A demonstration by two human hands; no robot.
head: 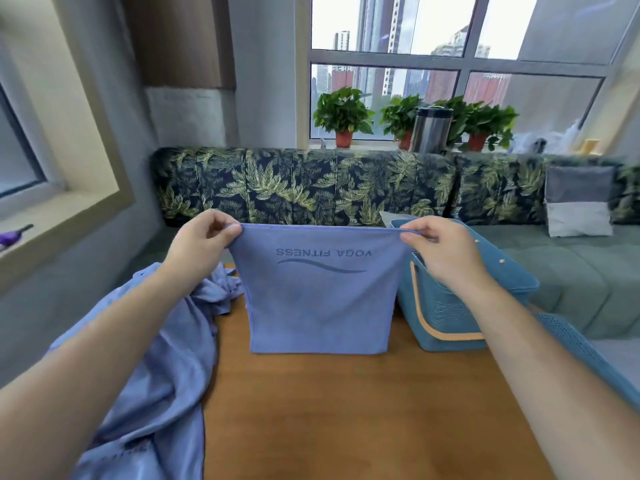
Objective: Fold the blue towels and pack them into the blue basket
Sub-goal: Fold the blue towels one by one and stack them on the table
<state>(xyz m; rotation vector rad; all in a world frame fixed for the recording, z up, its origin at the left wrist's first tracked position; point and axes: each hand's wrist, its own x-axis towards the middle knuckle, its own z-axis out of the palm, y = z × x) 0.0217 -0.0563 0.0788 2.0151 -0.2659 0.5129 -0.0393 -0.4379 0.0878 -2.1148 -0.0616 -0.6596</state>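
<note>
Hanging between the two hands, a towel (318, 299) is pinched at its upper corners. One corner is gripped by the left hand (199, 247) between thumb and curled fingers, the other likewise by the right hand (440, 251), so the top edge is drawn taut. The cloth appears doubled, with its lettering seen upside down. Its lower edge is at or just above the tabletop (346, 410); contact cannot be judged. The basket (450, 306) stands just beyond and below the right hand, partly hidden by that wrist. A heap (162, 358) of unfolded blue cloth lies under the left forearm. The main risk is judged to lie in the light pinch: if either corner slips, the layers could part and the fold be lost. Should the towel be swung toward the basket, its hem could be caught on the rim, or the heap dragged by the left forearm.
</note>
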